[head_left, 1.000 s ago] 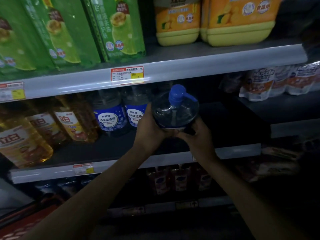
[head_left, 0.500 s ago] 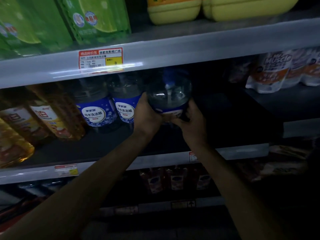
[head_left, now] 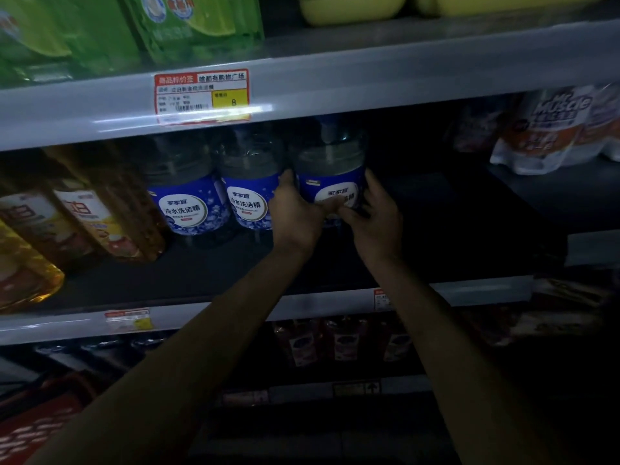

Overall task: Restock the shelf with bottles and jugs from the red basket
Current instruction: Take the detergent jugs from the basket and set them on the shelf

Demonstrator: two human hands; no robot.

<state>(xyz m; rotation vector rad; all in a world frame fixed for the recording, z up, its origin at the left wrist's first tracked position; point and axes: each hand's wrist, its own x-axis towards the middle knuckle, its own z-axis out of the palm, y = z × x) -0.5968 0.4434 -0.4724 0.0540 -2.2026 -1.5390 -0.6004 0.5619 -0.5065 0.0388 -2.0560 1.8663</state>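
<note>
A clear pump jug (head_left: 330,166) with a blue label stands on the dark middle shelf (head_left: 214,270), right of two matching jugs (head_left: 250,193). My left hand (head_left: 295,213) grips its left side and my right hand (head_left: 375,216) grips its right side, thumbs meeting across the label. The jug's pump top is half hidden under the shelf edge above. A corner of the red basket (head_left: 37,427) shows at the bottom left.
Amber oil bottles (head_left: 84,213) lean at the left of the same shelf. White Mr Muscle pouches (head_left: 553,129) sit at the far right. Dark shelf space lies right of the held jug. Green and yellow packs fill the upper shelf (head_left: 335,78); small bottles (head_left: 335,340) stand below.
Both hands have carried the jug deeper into the shelf and set it upright beside the two matching jugs. The view has moved closer.
</note>
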